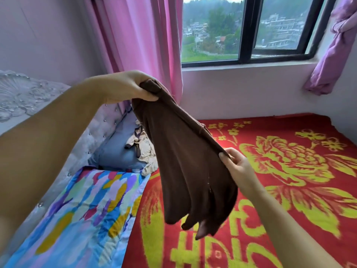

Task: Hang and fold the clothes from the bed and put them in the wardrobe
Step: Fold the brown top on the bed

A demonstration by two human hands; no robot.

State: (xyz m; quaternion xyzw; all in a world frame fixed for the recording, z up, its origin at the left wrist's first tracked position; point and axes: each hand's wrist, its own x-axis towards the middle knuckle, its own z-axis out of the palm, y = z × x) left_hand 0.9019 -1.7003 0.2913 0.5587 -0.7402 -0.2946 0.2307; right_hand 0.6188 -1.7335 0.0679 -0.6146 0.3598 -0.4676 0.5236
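Brown garment (185,167) held up in the air above the bed (289,190), clear of the red-and-yellow flowered blanket. Left hand (133,88) grips one bunched end high up, fingers curled round the cloth; right hand (234,165) pinches the lower edge, thumb on top. Cloth hangs slack between the hands, in loose folds, lower ends dangling free. Step looks like opening out / straightening the piece before folding or hanging, not folded yet. Next move probably calls for finding matching corners or a waistband, pulling the cloth taut, then laying it flat on the bed. Beige crumpled clothing (144,149) lies at the head of the bed beside a blue pillow (116,153), likely next. Wardrobe not in view.
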